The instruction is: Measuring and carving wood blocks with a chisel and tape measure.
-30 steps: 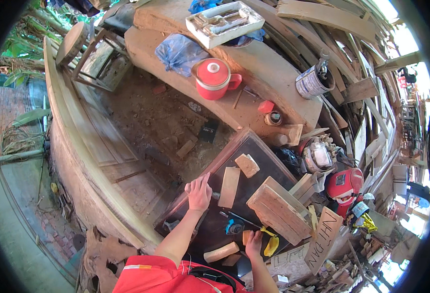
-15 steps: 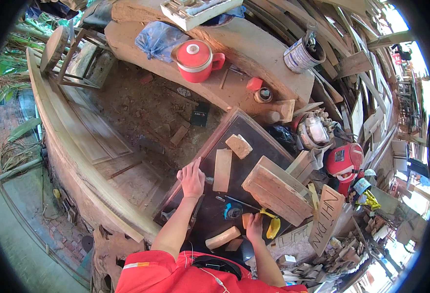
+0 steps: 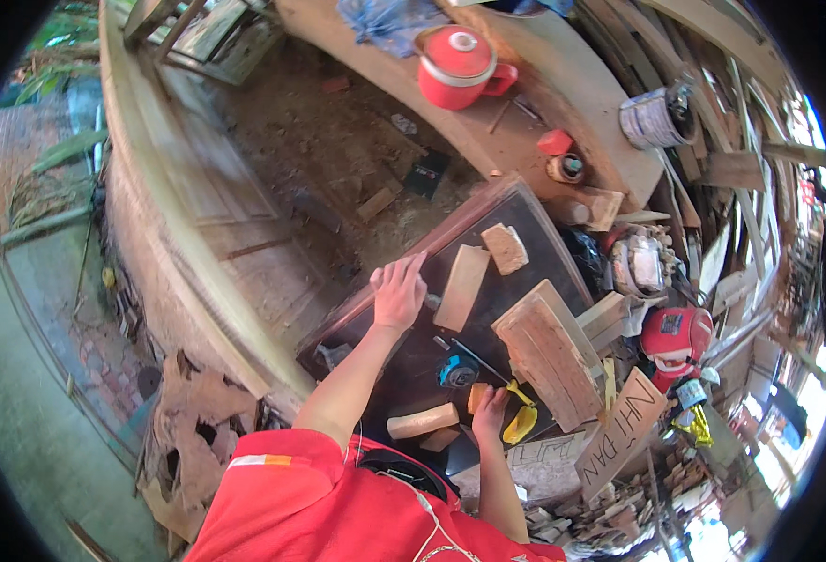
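Note:
My left hand point(image 3: 399, 290) is curled over the reddish wooden rim point(image 3: 464, 211) of a dark tabletop point(image 3: 389, 375), beside a pale rectangular board point(image 3: 461, 288). At the table's near side my right hand point(image 3: 491, 410) has its fingers round a small orange block point(image 3: 476, 399), next to a yellow tool point(image 3: 522, 421). Between the hands lie a blue tape measure point(image 3: 456, 372) and a thin metal rod point(image 3: 476, 361). A broken wood offcut point(image 3: 505, 248), stacked boards point(image 3: 546, 351) and a short wooden piece point(image 3: 422, 421) share the tabletop.
A curved bench point(image 3: 347, 42) across the back carries a red pot point(image 3: 455, 66) and a can point(image 3: 647, 117). A long curved wooden panel point(image 3: 141, 206) runs along the left. Piled planks point(image 3: 731, 178), a red bag point(image 3: 675, 332) and a lettered board point(image 3: 610, 431) are at the right.
The head's view has shifted, so the bench and pot sit higher in the picture and partly leave it. Both hands keep much the same places on the table.

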A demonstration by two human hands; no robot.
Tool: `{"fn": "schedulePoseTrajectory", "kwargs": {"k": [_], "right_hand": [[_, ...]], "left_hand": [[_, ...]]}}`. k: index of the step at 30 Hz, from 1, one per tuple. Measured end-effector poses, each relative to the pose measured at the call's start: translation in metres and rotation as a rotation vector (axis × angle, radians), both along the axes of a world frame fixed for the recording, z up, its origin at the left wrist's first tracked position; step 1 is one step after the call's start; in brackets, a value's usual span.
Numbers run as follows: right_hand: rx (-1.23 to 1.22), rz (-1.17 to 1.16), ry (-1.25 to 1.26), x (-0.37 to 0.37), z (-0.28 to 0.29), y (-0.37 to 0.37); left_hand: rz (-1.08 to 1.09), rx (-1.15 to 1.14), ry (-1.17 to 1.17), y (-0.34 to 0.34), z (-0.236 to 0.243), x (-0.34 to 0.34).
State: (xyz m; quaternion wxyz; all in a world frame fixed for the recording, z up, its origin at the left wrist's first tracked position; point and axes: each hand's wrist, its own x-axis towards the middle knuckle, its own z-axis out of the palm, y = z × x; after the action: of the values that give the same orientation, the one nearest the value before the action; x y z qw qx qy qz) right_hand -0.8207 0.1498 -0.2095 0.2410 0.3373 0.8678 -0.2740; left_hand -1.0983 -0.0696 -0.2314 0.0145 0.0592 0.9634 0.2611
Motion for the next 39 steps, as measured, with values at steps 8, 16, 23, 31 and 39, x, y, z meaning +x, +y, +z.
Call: {"fn": "schedulePoseTrajectory", "kwargs": {"k": [8, 16, 23, 31, 39], "right_hand": [[-0.097, -0.040, -0.079, -0.018, 0.013, -0.001], [-0.087, -0.061, -0.158, -0.015, 0.013, 0.001], [-0.083, -0.060, -0.129, -0.022, 0.015, 0.001], [-0.080, -0.034, -0.260, -0.017, 0.018, 0.002], [-0.045, -0.080, -0.188, -0.007, 0.006, -0.004]], "left_hand": [[0.010, -0.009, 0.037, -0.001, -0.003, 0.003], [0.003, 0.005, 0.070, -0.001, 0.002, 0.003], [-0.005, -0.018, 0.042, 0.001, 0.008, -0.001], [-0.001, 0.012, 0.037, 0.003, 0.005, 0.005], [-0.031, -0.002, -0.018, 0.002, 0.001, 0.000]]}}
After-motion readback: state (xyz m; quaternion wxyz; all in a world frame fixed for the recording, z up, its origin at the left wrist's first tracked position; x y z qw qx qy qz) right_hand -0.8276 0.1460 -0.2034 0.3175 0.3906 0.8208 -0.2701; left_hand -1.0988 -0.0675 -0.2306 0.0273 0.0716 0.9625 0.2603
